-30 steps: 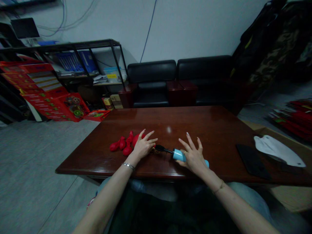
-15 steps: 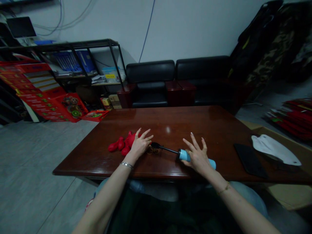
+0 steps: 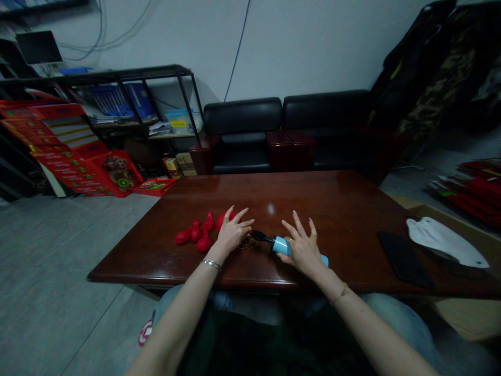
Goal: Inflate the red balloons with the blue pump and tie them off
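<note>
My left hand (image 3: 231, 234) pinches with thumb and forefinger by the black end of a hand balloon pump, its other fingers raised. A partly filled red balloon (image 3: 222, 221) shows just behind that hand; its neck is hidden by the fingers. My right hand (image 3: 303, 249) grips the light blue barrel of the balloon pump (image 3: 281, 245), three fingers lifted. Only a short piece of black rod shows between barrel and black end. Several small red balloons (image 3: 195, 232) lie to the left. Thin gold-coloured loops (image 3: 247, 242) lie under the pump's black end.
The brown table (image 3: 289, 196) spans the front. At its right lie a black flat object (image 3: 403, 256) and a white cloth-like item (image 3: 444, 241) by an open cardboard box (image 3: 485, 230). Black sofas (image 3: 242, 117), a shelf (image 3: 172, 70) and red boxes (image 3: 113, 169) stand behind.
My right hand has moved left with the blue barrel, covering most of the black rod. My left hand and the balloon by it have shifted slightly right, away from the other balloons.
</note>
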{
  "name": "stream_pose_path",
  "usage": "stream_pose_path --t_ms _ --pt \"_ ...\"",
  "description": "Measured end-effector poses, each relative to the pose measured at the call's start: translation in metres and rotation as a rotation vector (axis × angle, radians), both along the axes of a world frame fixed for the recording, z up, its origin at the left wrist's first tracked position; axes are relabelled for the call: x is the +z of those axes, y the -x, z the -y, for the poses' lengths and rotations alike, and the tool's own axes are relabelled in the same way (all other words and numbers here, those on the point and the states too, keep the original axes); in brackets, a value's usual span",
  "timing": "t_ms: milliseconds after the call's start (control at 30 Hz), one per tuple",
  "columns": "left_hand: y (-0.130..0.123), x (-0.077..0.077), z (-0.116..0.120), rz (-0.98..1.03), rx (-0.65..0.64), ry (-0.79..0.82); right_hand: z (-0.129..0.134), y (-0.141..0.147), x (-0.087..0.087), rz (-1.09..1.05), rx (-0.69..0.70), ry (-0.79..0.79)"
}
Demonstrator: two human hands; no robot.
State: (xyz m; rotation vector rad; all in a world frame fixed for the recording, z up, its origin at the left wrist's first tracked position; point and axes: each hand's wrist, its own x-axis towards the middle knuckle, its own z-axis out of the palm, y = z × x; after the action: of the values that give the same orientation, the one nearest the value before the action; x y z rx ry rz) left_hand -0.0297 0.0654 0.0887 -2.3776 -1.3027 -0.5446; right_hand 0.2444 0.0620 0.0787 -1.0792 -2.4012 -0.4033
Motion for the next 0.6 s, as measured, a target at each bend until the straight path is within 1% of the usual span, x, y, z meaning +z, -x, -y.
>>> stream_pose_path --t_ms 133,333,433,600 --pt "0.009 -0.003 0.000 -0.003 -0.012 0.006 0.001 -0.021 -0.001 0.007 0.004 0.019" --pt "0.025 0.004 -0.002 0.003 0.049 0.009 -0.001 -0.054 -0.003 -0.001 -0.009 0.025" --pt "0.026 0.006 -0.002 -0.016 0.061 0.014 0.002 -0.059 -0.001 0.005 -0.005 0.021" --pt "0.021 0.004 0.000 -0.033 0.029 0.023 0.009 -0.052 0.003 0.041 0.013 0.009"
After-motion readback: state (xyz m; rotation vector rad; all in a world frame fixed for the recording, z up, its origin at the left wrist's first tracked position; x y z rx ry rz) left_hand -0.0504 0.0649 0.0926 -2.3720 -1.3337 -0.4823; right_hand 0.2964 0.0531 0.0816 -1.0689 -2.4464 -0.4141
